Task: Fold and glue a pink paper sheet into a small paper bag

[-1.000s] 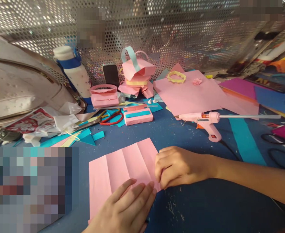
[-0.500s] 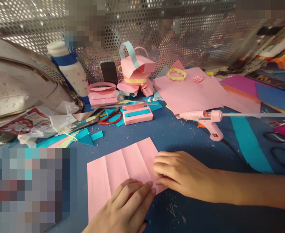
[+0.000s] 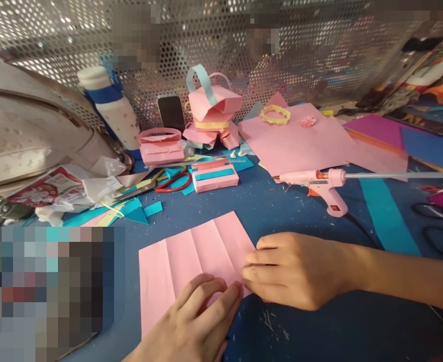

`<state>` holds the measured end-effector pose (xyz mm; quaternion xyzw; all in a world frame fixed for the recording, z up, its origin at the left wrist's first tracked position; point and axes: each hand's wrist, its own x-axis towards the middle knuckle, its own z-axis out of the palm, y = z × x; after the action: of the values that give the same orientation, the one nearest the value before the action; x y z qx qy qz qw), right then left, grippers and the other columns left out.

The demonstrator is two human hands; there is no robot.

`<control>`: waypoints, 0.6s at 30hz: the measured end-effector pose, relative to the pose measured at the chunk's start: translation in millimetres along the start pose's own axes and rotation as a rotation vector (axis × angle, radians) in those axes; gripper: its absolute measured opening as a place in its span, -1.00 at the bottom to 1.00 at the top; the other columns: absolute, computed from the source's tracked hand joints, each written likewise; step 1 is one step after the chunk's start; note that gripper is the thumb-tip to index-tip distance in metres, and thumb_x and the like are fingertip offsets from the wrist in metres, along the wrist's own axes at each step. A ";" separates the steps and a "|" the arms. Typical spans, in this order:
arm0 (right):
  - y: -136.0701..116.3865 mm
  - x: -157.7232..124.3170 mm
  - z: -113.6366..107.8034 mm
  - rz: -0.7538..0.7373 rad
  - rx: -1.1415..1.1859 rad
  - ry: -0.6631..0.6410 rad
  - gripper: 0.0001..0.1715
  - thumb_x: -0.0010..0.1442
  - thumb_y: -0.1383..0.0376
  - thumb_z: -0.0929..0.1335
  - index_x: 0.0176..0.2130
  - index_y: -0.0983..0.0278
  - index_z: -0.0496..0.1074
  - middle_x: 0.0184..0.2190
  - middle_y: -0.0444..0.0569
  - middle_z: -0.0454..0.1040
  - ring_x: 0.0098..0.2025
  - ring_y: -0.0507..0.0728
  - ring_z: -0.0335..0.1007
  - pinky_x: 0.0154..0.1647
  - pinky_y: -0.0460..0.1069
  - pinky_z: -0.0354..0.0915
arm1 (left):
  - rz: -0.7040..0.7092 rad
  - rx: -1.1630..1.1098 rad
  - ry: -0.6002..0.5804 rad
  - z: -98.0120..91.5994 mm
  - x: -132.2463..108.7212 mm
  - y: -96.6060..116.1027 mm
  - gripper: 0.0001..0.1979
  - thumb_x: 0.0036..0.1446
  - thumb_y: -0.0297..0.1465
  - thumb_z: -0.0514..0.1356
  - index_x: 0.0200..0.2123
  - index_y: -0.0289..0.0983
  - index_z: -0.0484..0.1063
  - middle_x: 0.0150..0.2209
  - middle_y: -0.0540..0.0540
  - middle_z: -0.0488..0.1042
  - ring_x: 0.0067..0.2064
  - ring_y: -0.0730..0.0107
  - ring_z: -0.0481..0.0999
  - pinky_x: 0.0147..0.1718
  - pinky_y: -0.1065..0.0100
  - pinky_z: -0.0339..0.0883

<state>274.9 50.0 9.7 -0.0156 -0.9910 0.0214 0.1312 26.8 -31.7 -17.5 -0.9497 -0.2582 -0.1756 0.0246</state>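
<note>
Across most of the frame stretched the blue table [image 3: 319, 342], and there at lower centre lay the piece in play: a pink sheet [image 3: 185, 251], flat, with three long creases cutting it into panels. The creasing stage, by the look of it! The left hand [image 3: 202, 317] lay palm down over the sheet's lower right part, fingers a little apart and touching the paper; the right hand [image 3: 300, 271] stood at the right edge, fingers bunched together on it, though whether its hidden thumb clamped that edge from below, I couldn't tell. And the next move? It called, I judged, for a steady left hand and an even press at that edge, square with the other creases. Over to the containers, then: biggest was the pale backpack [image 3: 25, 136], upper left, its contents hidden; next the white-and-blue bottle [image 3: 115, 120], capped, just right of it; at upper centre the pink paper basket [image 3: 202, 103], nothing showing inside; left of that a pink handled bag [image 3: 163, 151]; and last, above the sheet, the little blue-banded box [image 3: 215, 184], no contents visible.
</note>
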 end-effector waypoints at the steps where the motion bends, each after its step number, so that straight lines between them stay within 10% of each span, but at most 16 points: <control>1: -0.5 -1.3 -1.8 -0.007 -0.001 0.000 -0.73 0.31 0.42 0.25 -0.35 0.20 0.47 -0.34 -0.02 0.52 -0.22 0.12 0.38 -0.34 0.04 0.21 | 0.000 -0.004 -0.008 -0.3 -0.1 0.1 -0.57 0.21 -0.52 0.03 0.13 -0.44 0.38 0.06 -0.12 0.47 -0.01 0.21 0.38 0.03 0.22 0.34; 8: -1.8 0.9 -1.8 0.004 0.028 -0.032 -0.67 0.32 0.45 0.21 -0.38 0.23 0.46 -0.41 -0.03 0.48 -0.30 0.12 0.32 -0.32 0.05 0.18 | -0.003 -0.019 -0.034 -2.0 0.1 0.1 -0.57 0.21 -0.50 0.03 0.13 -0.47 0.36 0.03 -0.20 0.47 0.01 0.17 0.36 0.01 0.19 0.36; 18: 13.6 20.4 7.6 0.458 0.551 -0.137 -0.75 0.27 0.17 0.38 -0.38 0.28 0.41 -0.42 -0.15 0.43 -0.27 0.06 0.25 -0.21 -0.04 0.14 | -0.008 -0.024 -0.058 -3.9 1.4 1.2 -0.53 0.16 -0.54 0.04 0.15 -0.50 0.32 0.02 -0.23 0.46 -0.01 0.16 0.35 -0.01 0.20 0.37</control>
<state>253.6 64.0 7.0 -0.1999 -0.9253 0.3174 0.0554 27.3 -32.6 -13.3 -0.9535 -0.2607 -0.1511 0.0051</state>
